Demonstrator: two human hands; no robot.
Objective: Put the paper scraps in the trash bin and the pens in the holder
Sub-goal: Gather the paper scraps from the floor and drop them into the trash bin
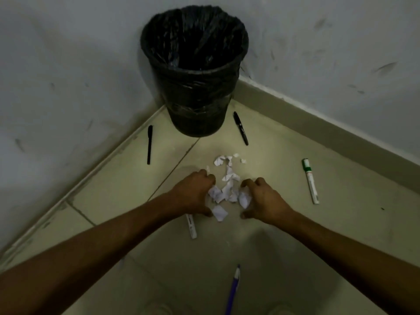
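Head view: paper scraps [227, 189] are gripped in the left hand [195, 193] and right hand [264, 200]; far stragglers should be raked in first.

Trash bin [193, 92]: one, far centre, fitted with one black liner [195, 42].

Writing tools: five in total.
- Black pens: two. The left black pen [149, 144] lies far left; the right black pen [241, 128] lies far right.
- White markers: two. The green-capped marker [310, 180] lies right; the second white marker [191, 227] lies near left of centre, its cap end hidden.
- Blue pen [234, 287]: one, nearest.

Paper scraps [228, 178]: one loose cluster at centre, roughly a dozen white pieces. They overlap, so an exact count cannot be given.

Hands: two, the left hand [195, 192] and the right hand [261, 196].
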